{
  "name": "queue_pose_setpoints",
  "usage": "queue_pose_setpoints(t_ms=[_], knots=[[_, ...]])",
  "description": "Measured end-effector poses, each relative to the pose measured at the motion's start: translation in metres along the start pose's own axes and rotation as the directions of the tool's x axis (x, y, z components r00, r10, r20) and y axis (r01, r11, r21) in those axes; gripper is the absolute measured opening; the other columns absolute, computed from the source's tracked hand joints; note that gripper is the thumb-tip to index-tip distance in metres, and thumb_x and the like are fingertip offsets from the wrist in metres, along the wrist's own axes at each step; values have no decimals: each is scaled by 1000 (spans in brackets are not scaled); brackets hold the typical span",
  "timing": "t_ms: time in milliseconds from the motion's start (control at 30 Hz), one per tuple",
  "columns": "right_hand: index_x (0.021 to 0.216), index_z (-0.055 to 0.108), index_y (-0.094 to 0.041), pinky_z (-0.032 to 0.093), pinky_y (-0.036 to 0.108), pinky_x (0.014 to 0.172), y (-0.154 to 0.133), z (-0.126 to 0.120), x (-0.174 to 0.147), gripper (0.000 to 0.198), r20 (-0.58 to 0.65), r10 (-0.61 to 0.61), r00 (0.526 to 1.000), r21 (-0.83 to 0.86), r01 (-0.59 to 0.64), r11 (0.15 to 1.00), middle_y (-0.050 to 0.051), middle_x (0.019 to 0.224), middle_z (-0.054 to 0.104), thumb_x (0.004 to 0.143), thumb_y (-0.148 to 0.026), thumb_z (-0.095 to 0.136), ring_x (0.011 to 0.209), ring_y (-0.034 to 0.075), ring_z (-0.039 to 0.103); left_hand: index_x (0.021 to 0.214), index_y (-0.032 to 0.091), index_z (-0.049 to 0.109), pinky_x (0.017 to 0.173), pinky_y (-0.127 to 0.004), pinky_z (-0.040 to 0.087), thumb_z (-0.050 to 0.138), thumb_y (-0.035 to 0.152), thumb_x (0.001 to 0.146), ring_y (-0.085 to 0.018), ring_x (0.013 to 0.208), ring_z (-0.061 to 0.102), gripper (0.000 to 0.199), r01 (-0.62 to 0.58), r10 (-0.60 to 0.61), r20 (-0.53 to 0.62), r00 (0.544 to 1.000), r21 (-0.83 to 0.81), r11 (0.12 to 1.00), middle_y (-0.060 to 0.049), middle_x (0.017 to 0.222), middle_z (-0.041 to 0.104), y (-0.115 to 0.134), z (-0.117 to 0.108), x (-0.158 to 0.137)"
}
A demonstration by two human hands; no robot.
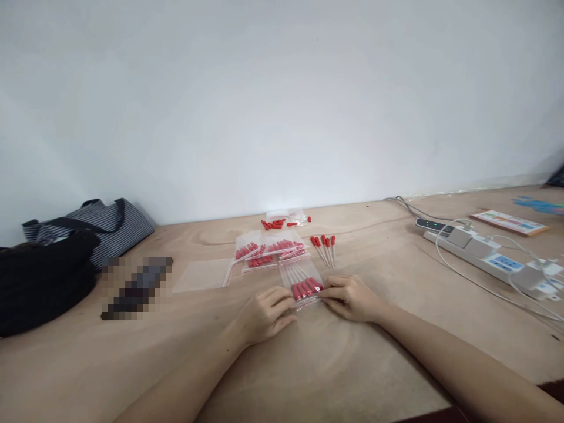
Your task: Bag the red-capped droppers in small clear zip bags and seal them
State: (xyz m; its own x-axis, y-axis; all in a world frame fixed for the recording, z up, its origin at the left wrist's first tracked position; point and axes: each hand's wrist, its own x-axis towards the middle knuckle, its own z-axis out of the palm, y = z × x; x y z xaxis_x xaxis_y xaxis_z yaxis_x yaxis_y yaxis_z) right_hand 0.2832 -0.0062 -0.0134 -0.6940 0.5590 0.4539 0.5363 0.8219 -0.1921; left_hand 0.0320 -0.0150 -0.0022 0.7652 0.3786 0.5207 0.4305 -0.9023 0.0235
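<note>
A clear zip bag lies on the table in front of me, with several red-bulbed droppers side by side in it, bulbs towards me. My left hand pinches the bag's near left corner. At the near right corner, the fingers of my right hand are closed on the same bag. Just beyond it are more filled bags, overlapping in a pile. Several loose droppers rest to the right of that pile. An empty bag lies flat on the left.
Loose red bulbs and clear tubes lie near the wall. To the right are a white power strip with cables, and a colourful card. A striped bag, black cloth and a pixelated dark object occupy the left.
</note>
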Motion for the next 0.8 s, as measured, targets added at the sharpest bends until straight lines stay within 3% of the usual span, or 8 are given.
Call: queue_pose_setpoints(t_ms=[200,333,400,600,800], knots=[[88,62,-19,38,22,57,-9,6,5,18,-68,33,997,29,-31,999,3,76,60,81,-19,46,65,11,55,81,14,57,64,-27,50,37,17,89,-18,74,62,21,-26,28,-11,1000,109,994,-7,80,63,2,5,2],[95,61,-19,40,23,58,-3,0,2,25,-47,-7,999,69,10,998,4,80,60,78,-35,54,66,12,56,78,14,55,60,-27,50,32,15,89,-17,68,62,26,48,-43,-35,998,125,991,-6,75,63,0,7,1],[96,61,-19,39,23,57,0,0,0,27,-73,-27,997,10,28,1000,5,79,60,77,-36,55,66,12,55,78,14,54,59,-26,50,31,16,90,-16,67,61,26,84,-80,-43,996,107,991,-6,75,62,-1,7,1],[80,61,-18,33,24,51,1,12,1,19,-171,-190,967,-272,139,952,2,64,56,84,-20,43,58,11,50,76,15,53,59,-24,49,32,15,88,-15,65,60,25,82,-81,-28,996,73,994,-6,74,61,-3,3,-1],[85,58,-15,31,24,48,1,16,11,20,-156,-353,923,-371,276,887,2,63,54,87,-15,38,55,10,48,88,15,57,66,-28,50,43,22,86,-18,76,61,15,9,1,-75,997,141,990,-7,85,63,1,6,3]])
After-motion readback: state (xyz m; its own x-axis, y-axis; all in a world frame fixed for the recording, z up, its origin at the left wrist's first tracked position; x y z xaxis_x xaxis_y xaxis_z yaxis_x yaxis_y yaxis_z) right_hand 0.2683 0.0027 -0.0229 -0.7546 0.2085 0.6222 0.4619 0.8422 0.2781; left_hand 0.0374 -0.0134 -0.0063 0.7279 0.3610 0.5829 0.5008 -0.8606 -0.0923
